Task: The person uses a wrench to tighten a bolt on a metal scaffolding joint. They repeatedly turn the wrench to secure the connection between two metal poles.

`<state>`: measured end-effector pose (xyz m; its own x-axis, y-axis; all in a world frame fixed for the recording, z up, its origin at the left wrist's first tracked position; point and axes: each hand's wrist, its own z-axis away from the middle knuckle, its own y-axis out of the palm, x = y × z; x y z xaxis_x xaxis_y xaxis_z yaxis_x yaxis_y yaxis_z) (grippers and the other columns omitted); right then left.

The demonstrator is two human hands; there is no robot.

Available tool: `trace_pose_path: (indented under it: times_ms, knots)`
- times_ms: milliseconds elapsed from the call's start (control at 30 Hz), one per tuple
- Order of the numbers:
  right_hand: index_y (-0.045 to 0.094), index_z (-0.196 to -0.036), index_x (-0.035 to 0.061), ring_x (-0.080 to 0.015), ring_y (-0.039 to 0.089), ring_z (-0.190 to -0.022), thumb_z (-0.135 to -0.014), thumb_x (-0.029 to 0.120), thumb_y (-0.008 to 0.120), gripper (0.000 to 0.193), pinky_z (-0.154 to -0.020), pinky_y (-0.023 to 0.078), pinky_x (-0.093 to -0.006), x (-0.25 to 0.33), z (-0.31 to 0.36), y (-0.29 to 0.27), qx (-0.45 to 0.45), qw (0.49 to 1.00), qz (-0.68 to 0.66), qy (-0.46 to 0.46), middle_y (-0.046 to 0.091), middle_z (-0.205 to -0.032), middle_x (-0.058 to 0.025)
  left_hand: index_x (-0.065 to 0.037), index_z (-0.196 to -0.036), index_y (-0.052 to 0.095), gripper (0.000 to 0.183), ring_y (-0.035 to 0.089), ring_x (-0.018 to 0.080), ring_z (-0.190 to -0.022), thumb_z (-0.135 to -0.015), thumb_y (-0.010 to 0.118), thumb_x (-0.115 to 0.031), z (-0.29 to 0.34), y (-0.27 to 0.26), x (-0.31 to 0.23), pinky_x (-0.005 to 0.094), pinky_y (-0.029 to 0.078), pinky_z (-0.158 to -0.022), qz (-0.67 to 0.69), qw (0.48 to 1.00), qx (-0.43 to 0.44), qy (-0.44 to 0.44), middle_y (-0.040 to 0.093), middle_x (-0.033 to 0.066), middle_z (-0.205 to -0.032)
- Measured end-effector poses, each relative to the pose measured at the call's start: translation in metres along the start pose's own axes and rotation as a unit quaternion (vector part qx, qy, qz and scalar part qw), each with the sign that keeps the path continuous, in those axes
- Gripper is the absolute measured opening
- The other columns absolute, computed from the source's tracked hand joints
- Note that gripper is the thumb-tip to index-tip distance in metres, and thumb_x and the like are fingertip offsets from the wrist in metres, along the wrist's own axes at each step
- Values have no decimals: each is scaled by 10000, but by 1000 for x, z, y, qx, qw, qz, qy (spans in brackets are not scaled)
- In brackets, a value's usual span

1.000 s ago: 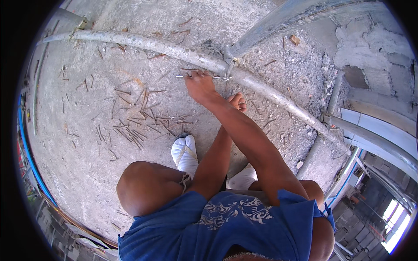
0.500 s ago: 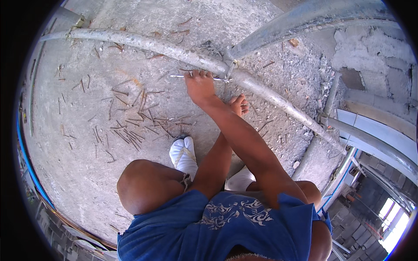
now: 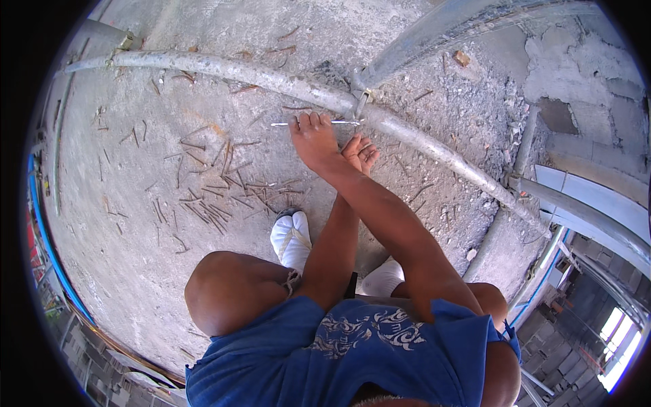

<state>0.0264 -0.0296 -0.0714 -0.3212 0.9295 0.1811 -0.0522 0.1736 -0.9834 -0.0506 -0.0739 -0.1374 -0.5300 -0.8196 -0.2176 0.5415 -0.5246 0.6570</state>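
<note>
Silver tool [image 3: 344,122] below the clamp [image 3: 362,103], one end just beside it, and the right hand [image 3: 314,141], left of the clamp, has its fingers curled firmly round the shaft! Up comes the left hand [image 3: 359,153], higher than half a second ago, below the clamp: fingers loosely parted, nothing visible in them. That brings both hands close to the tool.

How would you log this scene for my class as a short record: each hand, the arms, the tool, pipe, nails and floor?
Right hand: closed around the tool
Left hand: nothing visible in it, fingers loosely curled
Arms: crossed, right over left
Tool: thin, shiny; right end near the clamp, contact unclear
Pipe: long, metal, beyond the hands
Nails: scattered, many left of the hands
Floor: rough, grey
</note>
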Motion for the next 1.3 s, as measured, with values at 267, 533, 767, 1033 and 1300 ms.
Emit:
trace_pose_path:
  times_ms: [267, 533, 767, 1033, 1300]
  knots:
    - [652, -983, 21, -303, 653, -932, -819, 106, 546, 213, -793, 524, -428, -5, -8, 3, 39, 996, -49, 56, 647, -943, -170, -111, -1137, 587, 371, 577, 196, -877, -840, 716, -293, 9, 11, 4, 390, 511, -817, -9, 999, 22, -23, 563, 54, -1023]
    - [669, -968, 11, -308, 690, -841, -799, 87, 556, 217, -757, 537, -409, -11, 0, -6, 40, 997, -2, 68, 680, -907, -164, -110, -1193, 539, 414, 558, 181, -895, -852, 680, -298, 13, 18, 3, 375, 473, -841, -30, 998, 31, -37, 558, 39, -1019]
    - [682, -910, 26, -289, 675, -868, -797, 90, 561, 178, -781, 523, -417, -13, -1, -1, 4, 999, -5, 37, 670, -917, -135, -132, -1157, 575, 348, 574, 188, -898, -857, 682, -274, 7, 14, 8, 381, 489, -823, -16, 999, 36, -35, 584, 35, -1015]
    - [676, -918, 18, -297, 642, -936, -795, 96, 564, 184, -827, 489, -463, -8, 4, 4, 6, 999, 10, 38, 655, -928, -145, -154, -1224, 545, 361, 612, 213, -927, -885, 659, -206, 1, 8, -9, 431, 506, -859, 93, 987, 89, 92, 607, 41, -1118]
    - [682, -925, 43, -273, 629, -907, -824, 131, 619, 148, -821, 481, -433, 7, 5, -28, -75, 987, -137, 33, 655, -917, -130, -108, -1171, 552, 327, 611, 192, -870, -895, 666, -241, -1, 8, -29, 396, 516, -807, 183, 973, 19, 140, 636, 34, -1000]
